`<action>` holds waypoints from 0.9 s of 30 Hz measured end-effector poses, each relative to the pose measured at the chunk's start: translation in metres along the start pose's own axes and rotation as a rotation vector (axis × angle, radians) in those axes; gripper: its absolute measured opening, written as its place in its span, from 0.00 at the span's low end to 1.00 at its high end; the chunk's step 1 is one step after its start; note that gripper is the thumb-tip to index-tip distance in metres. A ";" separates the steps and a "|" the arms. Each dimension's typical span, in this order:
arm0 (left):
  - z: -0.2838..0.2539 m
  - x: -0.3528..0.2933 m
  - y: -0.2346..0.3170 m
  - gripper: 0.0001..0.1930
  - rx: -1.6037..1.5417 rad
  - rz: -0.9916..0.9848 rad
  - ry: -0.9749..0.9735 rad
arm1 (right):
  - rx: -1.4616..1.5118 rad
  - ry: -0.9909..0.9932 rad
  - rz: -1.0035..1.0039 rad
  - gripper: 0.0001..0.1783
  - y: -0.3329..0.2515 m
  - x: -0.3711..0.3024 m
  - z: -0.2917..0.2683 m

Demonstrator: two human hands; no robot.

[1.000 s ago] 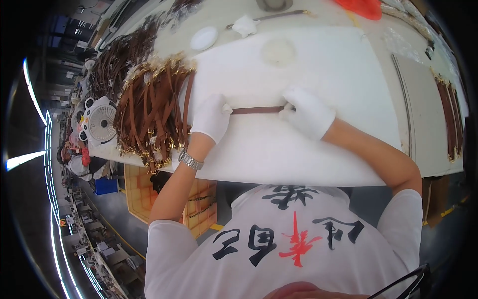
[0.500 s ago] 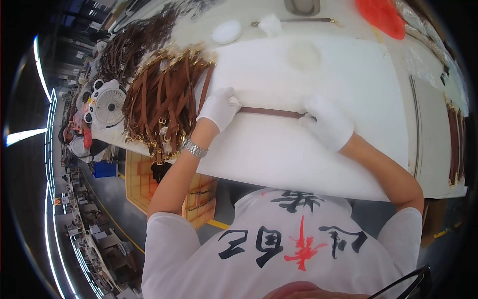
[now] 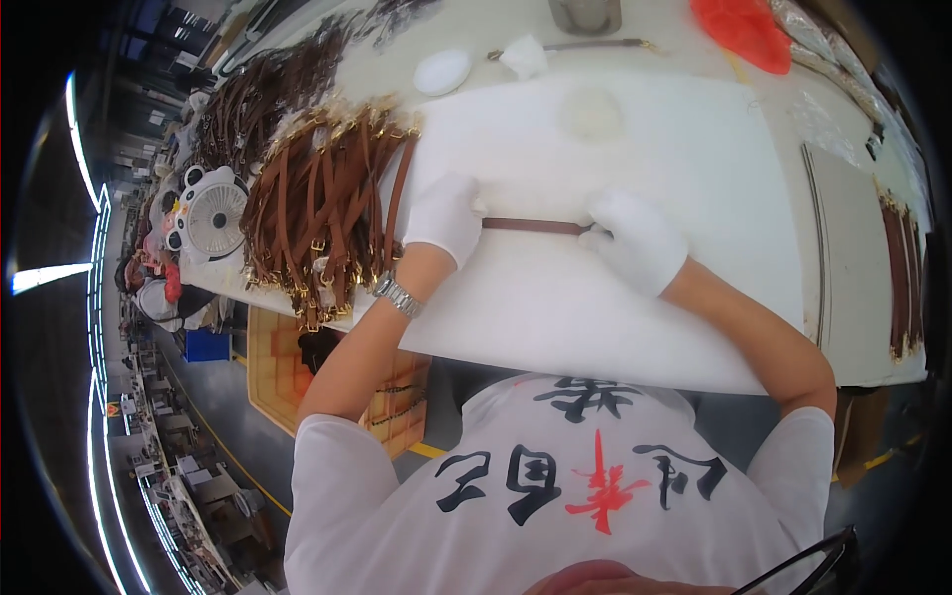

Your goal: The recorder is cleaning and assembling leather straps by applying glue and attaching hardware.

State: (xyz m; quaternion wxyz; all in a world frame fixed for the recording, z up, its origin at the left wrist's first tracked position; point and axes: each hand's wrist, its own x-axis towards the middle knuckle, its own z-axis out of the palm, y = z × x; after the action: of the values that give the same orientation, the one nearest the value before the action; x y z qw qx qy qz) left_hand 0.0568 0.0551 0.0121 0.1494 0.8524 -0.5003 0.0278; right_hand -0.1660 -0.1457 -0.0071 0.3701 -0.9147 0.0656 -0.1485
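Observation:
A brown leather strap (image 3: 534, 226) is stretched level between my two hands, just over the white sheet (image 3: 555, 317) on the table. My left hand (image 3: 446, 220), in a white glove, is closed on the strap's left end. The right end is pinched in my right hand (image 3: 635, 238), gloved in white too. Both ends are hidden by the gloves. Left of my left hand lies a large pile of brown leather straps (image 3: 322, 198) with gold-coloured buckles, and one strap from it hangs close to my wrist.
A white animal-shaped fan (image 3: 213, 213) stands left of the pile. Toward the back are a white oval dish (image 3: 442, 71), a crumpled white tissue (image 3: 524, 59) on another strap and a red plastic bag (image 3: 744, 35). More finished straps (image 3: 900, 278) lie at the far right.
My hands have come slightly closer together, the left one moving right and turning, so less of the strap shows between them. The whole view has shifted a little.

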 end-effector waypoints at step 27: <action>-0.003 -0.010 0.008 0.04 0.027 -0.055 -0.026 | 0.096 -0.112 0.139 0.14 -0.004 -0.004 -0.011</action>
State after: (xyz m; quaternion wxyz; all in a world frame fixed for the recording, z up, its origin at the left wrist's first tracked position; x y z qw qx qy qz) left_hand 0.0454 0.0605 0.0150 0.1320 0.8682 -0.4780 0.0196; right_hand -0.1736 -0.1491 0.0023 0.4261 -0.8960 0.1007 -0.0739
